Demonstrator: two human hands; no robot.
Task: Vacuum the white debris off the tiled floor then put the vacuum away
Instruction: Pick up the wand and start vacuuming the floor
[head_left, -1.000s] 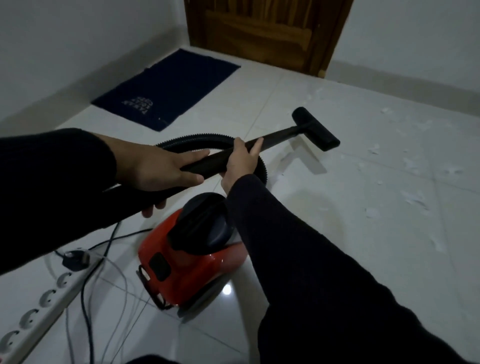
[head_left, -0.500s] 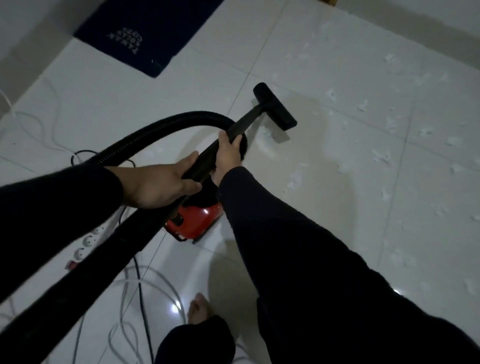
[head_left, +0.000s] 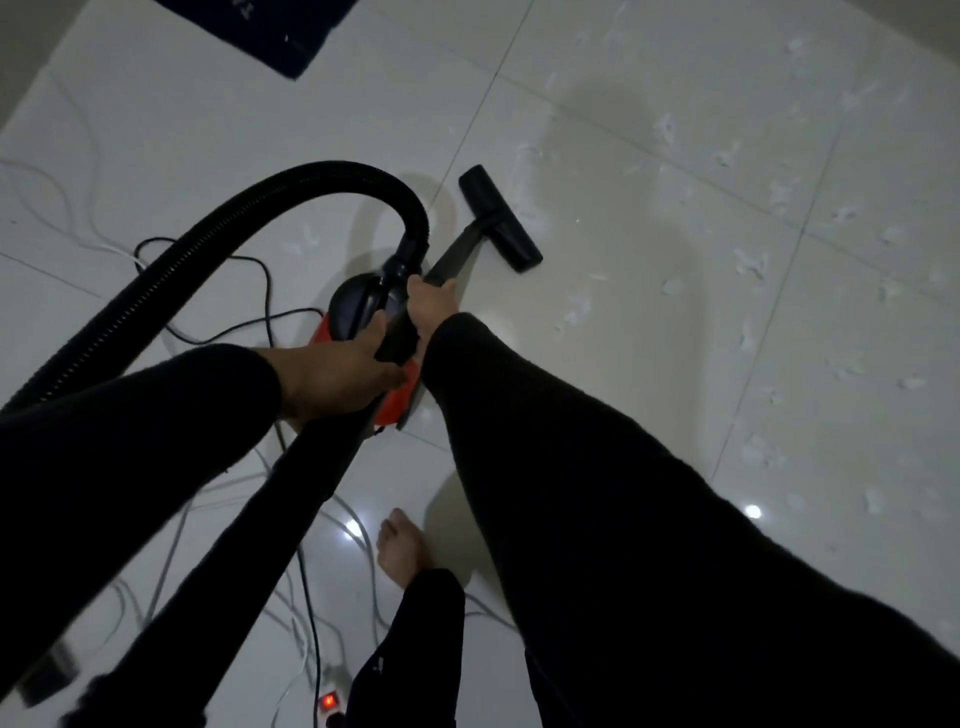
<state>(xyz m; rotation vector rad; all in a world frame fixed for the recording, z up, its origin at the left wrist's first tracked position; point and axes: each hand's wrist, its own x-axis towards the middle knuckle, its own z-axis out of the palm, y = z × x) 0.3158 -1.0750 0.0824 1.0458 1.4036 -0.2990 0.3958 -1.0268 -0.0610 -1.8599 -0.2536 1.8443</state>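
Fingers of both the left hand (head_left: 332, 376) and right hand (head_left: 428, 306) grip the wand (head_left: 457, 254), nozzle (head_left: 501, 218) ahead.

Both my arms are covered to the wrist by long black sleeves, the left sleeve (head_left: 130, 441) and the right sleeve (head_left: 597, 493), in a soft, matte fabric with a slightly fuzzy edge against the pale floor. I can make out no cuffs, seams, buttons or markings on them; the cloth reads as one plain dark mass in this dim light. My left hand (head_left: 332, 374) and right hand (head_left: 428, 306) are bare, with no gloves, rings or watch that I can see. Lower down, one trouser leg (head_left: 415, 639) shows, also black, ending at the ankle above a bare foot (head_left: 400, 545) with no sock or shoe.
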